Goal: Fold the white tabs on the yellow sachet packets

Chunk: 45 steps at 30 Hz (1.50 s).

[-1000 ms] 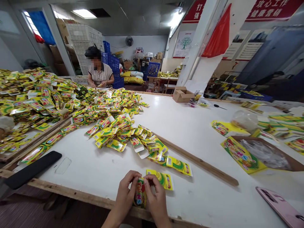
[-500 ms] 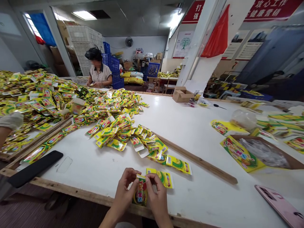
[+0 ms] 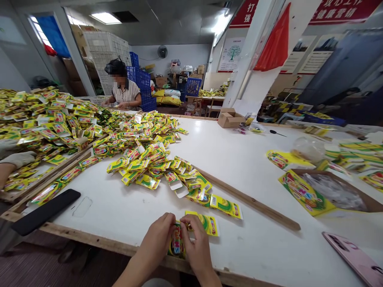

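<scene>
Head view showed two bare hands at the near edge of the white, wood-edged bench. The left hand and right hand were mostly closed, fingertips pinching the upper end of one small yellow-and-green printed carton between them. Fingers covered its top and sides, so its flap could not be made out. One yellow carton with a green curve lay just beyond the right hand, partly hidden by it. Farther off spread a heap of similar cartons, too overlapped to count. One long brown wooden strip slanted rightward from the heap. Rightward sat one open yellow box of clear plastic and one pink phone, both cut off by the frame. Two gloved hands of someone else entered at left, also cropped; one striped-shirted co-worker was across the bench.
</scene>
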Tool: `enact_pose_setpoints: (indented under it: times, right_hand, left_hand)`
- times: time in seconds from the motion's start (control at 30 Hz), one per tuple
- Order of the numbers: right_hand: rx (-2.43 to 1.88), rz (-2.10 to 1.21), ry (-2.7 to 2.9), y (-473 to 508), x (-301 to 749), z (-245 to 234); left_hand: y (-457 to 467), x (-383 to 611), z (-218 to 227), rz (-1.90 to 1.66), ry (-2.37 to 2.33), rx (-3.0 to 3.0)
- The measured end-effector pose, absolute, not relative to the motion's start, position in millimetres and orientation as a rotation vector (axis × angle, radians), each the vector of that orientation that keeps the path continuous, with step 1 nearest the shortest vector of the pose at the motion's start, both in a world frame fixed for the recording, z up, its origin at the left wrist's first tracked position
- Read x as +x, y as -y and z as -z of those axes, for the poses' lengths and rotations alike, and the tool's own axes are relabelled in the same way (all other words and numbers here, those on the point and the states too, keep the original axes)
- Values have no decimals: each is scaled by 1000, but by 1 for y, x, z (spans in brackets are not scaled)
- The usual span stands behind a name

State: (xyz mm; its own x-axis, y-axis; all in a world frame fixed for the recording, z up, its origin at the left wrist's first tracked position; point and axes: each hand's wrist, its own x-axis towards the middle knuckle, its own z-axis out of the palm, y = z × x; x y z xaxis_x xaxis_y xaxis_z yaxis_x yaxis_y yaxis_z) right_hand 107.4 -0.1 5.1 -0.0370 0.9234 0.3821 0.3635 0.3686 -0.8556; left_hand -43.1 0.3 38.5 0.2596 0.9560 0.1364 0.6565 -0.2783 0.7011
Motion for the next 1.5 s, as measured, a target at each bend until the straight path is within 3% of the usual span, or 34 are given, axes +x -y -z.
enact_pose_setpoints:
  times: [0.33,1.07,1.5]
  right_hand:
    - [-1157,-912,1738,-16,118,-29]
    - [-1157,-1032,1785,-28,128,-30]
    - [-1239,-645,2017,-19,113,-42]
  left_hand:
    - [-8,-44,-36,-926,-1351,1831]
    - [-13,-45,-13,-1095,-1170,1275]
    - [-5,-38,-11,-1153,-1227,1343]
